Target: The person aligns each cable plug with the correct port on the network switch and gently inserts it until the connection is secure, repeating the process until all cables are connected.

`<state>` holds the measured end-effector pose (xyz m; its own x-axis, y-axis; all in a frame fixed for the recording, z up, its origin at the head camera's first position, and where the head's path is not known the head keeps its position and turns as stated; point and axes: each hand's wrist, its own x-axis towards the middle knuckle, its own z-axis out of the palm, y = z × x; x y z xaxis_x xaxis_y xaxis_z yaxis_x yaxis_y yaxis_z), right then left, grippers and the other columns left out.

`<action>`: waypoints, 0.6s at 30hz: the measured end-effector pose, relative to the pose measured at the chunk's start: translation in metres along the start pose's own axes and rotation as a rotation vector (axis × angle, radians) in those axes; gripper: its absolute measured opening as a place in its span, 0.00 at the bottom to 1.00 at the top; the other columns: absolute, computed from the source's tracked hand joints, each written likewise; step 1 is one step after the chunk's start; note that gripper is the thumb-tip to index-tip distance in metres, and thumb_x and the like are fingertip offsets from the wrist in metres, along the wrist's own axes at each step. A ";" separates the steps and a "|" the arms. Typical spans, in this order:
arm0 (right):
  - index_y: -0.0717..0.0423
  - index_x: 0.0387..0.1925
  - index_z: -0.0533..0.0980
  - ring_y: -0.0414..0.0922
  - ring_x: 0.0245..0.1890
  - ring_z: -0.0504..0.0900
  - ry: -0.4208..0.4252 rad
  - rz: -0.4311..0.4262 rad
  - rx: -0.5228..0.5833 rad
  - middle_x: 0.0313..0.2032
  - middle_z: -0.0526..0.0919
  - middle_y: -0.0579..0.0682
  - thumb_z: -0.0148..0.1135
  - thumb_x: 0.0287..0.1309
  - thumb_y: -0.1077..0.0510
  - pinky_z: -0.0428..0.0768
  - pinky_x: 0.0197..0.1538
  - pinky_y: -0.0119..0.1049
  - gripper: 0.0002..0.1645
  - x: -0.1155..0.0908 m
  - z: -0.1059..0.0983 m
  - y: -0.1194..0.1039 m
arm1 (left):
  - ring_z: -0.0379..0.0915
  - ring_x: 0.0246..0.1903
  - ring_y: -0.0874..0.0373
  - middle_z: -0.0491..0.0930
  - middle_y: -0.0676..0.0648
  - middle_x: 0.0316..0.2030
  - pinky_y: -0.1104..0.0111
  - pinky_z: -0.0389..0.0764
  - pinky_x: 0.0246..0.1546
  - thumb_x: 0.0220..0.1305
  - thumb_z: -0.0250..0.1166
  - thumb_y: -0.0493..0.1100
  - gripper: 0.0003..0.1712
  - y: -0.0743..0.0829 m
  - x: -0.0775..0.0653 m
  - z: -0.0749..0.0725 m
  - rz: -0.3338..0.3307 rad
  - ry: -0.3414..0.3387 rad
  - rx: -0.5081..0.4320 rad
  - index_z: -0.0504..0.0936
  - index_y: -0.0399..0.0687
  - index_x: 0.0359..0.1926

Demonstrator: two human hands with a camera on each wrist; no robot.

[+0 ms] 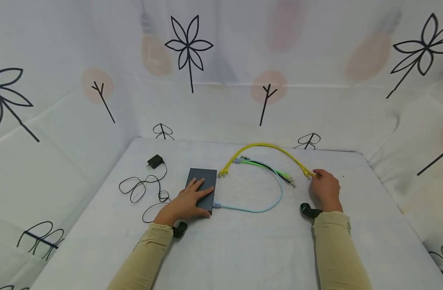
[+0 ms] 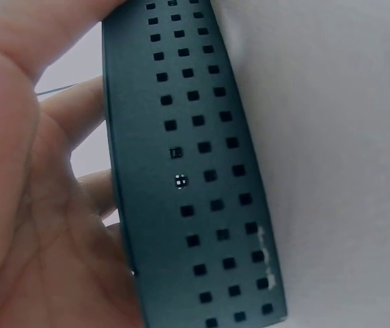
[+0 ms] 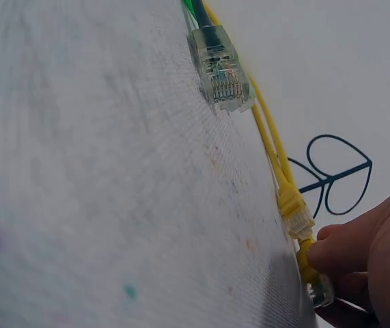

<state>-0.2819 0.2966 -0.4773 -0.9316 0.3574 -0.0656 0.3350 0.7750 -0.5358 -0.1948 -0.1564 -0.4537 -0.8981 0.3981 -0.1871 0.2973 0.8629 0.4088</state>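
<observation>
A dark grey box [image 1: 202,174] with square vent holes along one side lies left of centre, probably a network switch. My left hand [image 1: 189,204] rests across its top with fingers spread, the thumb by its near edge. In the left wrist view the vented side [image 2: 195,184] faces the camera. A light blue network cable [image 1: 259,211] meets the box's right side, at its near end. At the right, my right hand [image 1: 326,189] pinches a yellow network cable [image 1: 266,144] near its clear plug [image 3: 323,292]. Another yellow plug [image 3: 297,217] lies beside the pinched one.
Green and black network cables [image 1: 284,177] lie inside the yellow arc, the blue cable's far plug [image 1: 237,160] near their ends. Left of the box, a black power adapter [image 1: 156,161] trails a thin looped cord [image 1: 139,183]. A patterned white cloth [image 1: 221,112] hangs behind the table.
</observation>
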 end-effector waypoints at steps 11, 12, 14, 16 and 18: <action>0.63 0.64 0.69 0.66 0.60 0.67 0.039 0.022 -0.006 0.59 0.74 0.67 0.43 0.66 0.61 0.61 0.60 0.62 0.27 0.002 0.002 0.004 | 0.29 0.77 0.42 0.43 0.46 0.77 0.37 0.55 0.66 0.51 0.70 0.67 0.50 -0.001 0.000 0.002 0.009 0.010 0.004 0.59 0.70 0.73; 0.63 0.64 0.69 0.66 0.60 0.68 0.039 0.021 0.012 0.59 0.74 0.67 0.44 0.66 0.60 0.61 0.61 0.62 0.27 0.001 0.001 0.004 | 0.29 0.77 0.42 0.43 0.46 0.77 0.37 0.55 0.66 0.51 0.70 0.67 0.50 -0.001 0.000 0.001 0.010 0.011 0.002 0.59 0.70 0.73; 0.63 0.65 0.69 0.64 0.60 0.68 0.035 0.011 0.046 0.58 0.73 0.67 0.46 0.66 0.60 0.64 0.61 0.60 0.27 0.000 0.001 0.003 | 0.29 0.77 0.42 0.43 0.46 0.77 0.37 0.54 0.66 0.51 0.70 0.66 0.50 -0.001 0.000 0.001 0.009 0.011 -0.001 0.59 0.70 0.73; 0.62 0.65 0.69 0.63 0.59 0.68 0.027 -0.005 0.079 0.58 0.72 0.67 0.47 0.65 0.59 0.67 0.59 0.59 0.28 -0.002 -0.001 0.002 | 0.29 0.77 0.42 0.43 0.47 0.77 0.37 0.54 0.67 0.51 0.70 0.67 0.50 -0.001 0.000 0.001 0.005 0.008 0.002 0.59 0.70 0.73; 0.61 0.66 0.69 0.61 0.55 0.70 0.016 -0.010 0.104 0.57 0.72 0.66 0.49 0.64 0.57 0.72 0.53 0.56 0.29 -0.004 -0.003 -0.001 | 0.29 0.77 0.43 0.42 0.47 0.77 0.37 0.54 0.67 0.51 0.70 0.67 0.51 -0.001 0.000 0.001 0.000 0.004 0.007 0.58 0.71 0.73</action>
<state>-0.2777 0.2959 -0.4736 -0.9322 0.3589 -0.0469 0.3087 0.7206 -0.6208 -0.1951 -0.1566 -0.4547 -0.8994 0.3969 -0.1830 0.2998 0.8650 0.4024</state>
